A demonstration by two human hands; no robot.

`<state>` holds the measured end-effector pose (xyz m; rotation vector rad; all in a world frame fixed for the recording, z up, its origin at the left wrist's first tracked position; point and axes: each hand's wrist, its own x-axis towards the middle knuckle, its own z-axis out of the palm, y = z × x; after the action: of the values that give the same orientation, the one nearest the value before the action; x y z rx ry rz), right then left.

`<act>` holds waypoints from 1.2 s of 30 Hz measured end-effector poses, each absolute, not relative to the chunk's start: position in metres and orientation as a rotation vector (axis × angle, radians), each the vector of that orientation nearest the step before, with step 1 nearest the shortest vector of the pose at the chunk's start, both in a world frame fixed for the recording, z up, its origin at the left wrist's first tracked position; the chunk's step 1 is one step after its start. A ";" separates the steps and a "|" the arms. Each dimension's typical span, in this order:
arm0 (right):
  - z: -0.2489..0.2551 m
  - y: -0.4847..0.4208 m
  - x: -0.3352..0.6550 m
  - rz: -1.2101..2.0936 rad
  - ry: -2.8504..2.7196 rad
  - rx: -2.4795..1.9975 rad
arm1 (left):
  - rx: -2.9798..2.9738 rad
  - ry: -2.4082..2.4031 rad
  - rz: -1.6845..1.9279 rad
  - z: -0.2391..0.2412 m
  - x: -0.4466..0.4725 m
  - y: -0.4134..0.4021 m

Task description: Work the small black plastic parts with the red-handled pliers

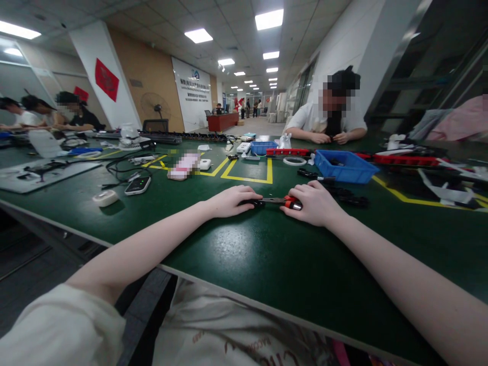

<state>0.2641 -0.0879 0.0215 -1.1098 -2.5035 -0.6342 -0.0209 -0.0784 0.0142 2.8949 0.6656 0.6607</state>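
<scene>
Near the middle of the green table (244, 269), my right hand (314, 203) is closed around a pair of needle-nose pliers (292, 202) with red and black handles. The metal jaws point left, and their tips meet a small black part (259, 202). My left hand (234, 201) pinches that black part between thumb and fingers, low over the tabletop. Most of the part is hidden by my fingers, so its exact kind does not show. Beyond my right hand lie several dark pieces (348, 197) in a loose pile.
A blue bin (345, 168) with dark parts stands past my right hand, and a smaller blue bin (263, 147) sits farther back. Leftward lie a phone (138, 185), a white rounded case (105, 198) and black cables (118, 165). A co-worker (330, 117) sits across the table.
</scene>
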 end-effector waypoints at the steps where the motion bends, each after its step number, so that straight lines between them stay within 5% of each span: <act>1: 0.021 -0.088 0.264 -0.636 -2.502 -1.106 | 2.898 0.665 0.659 0.014 -0.021 -0.079; 36: 0.023 -0.089 0.264 -0.608 -2.525 -1.111 | 2.937 0.667 0.573 0.014 -0.020 -0.080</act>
<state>0.2644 -0.0885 0.0225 -1.1115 -2.5251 -0.6078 -0.0200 -0.0800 0.0144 2.9375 0.6667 0.5725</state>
